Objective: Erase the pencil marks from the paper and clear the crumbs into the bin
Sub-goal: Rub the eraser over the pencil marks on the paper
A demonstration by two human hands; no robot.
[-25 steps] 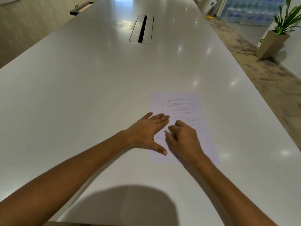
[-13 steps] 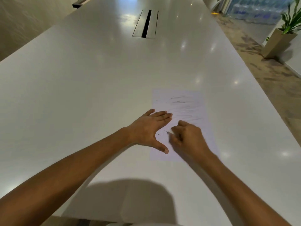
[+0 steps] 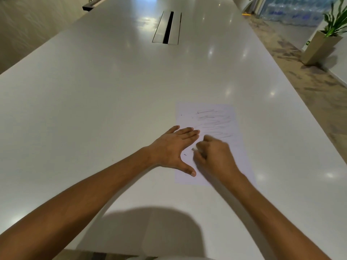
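Eraser (image 3: 194, 148) mostly hidden (blurred) inside right hand (image 3: 216, 156).

Your left hand (image 3: 173, 147) lies flat with fingers straight and thumb splayed, while your right hand (image 3: 216, 156) is curled, blurred, pinching something small.

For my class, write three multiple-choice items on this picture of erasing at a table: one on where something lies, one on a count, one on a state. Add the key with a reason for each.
1. Where does the left hand rest?
A. on the paper's left edge
B. on the planter
C. over the table slot

2. How many sheets of paper lie on the table?
A. one
B. two
C. four

3. What state is the right hand in?
A. flat and open
B. curled round a small white eraser
C. lifted off the table

Key: 1 A, its flat fingers lie across that edge. 2 A, only one sheet shows. 3 B, the eraser's tip peeks from the curled fingers.
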